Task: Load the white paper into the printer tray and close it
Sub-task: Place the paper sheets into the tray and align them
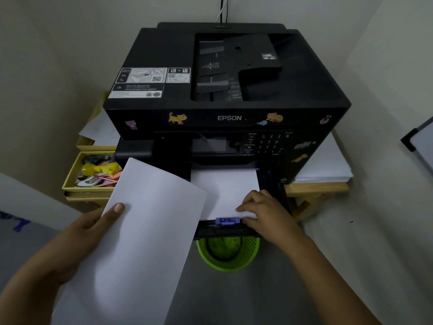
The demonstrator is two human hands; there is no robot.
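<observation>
A black Epson printer (225, 95) stands on a wooden table. Its paper tray (284, 195) is pulled out at the front, with white sheets (225, 186) lying in it and a purple guide clip (227, 220) at the front edge. My left hand (89, 228) holds a stack of white paper (140, 242) by its left edge, thumb on top, tilted left of the tray. My right hand (264, 214) rests on the front right of the paper in the tray, fingers bent against the sheets beside the clip.
A green mesh bin (227, 254) sits on the floor under the tray. A yellow box (70, 181) with small items stands left of the printer. A pile of white paper (328, 165) lies right of it. Walls enclose both sides.
</observation>
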